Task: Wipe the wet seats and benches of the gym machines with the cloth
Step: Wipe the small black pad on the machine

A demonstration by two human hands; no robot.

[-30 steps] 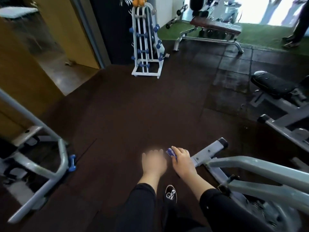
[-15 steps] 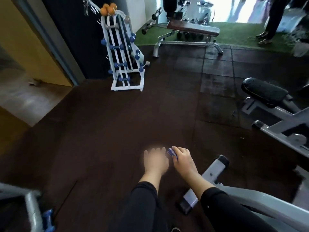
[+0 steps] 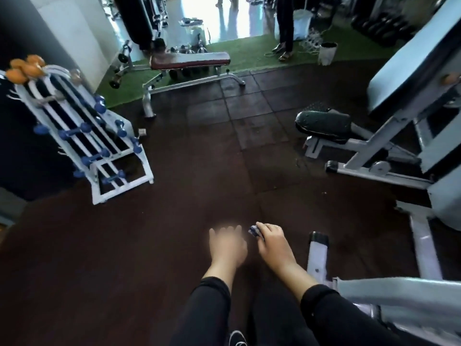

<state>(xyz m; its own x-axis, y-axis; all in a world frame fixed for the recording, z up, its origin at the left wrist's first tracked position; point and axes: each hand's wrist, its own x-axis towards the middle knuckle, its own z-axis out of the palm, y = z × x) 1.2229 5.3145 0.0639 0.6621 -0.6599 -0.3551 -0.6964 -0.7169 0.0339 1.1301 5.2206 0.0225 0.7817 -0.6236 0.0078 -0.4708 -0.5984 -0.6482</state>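
**Cloth in hand, wet seat ahead**

The person's right hand [image 3: 270, 242] pinches a small blue cloth [image 3: 255, 231] at its curled fingertips, low over the dark rubber floor [image 3: 149, 245]. Just beside it, the left hand [image 3: 227, 245] is blurred; I cannot tell how its fingers lie. A black seat pad [image 3: 323, 124] beaded with water sits well apart to the right. A dumbbell rack [image 3: 82, 136] stands left; a flat bench [image 3: 189, 61] lies beyond.

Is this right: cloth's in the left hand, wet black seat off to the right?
Not quite. The head view shows the cloth pinched in the right hand; the left hand holds nothing. The wet black seat is indeed off to the right.
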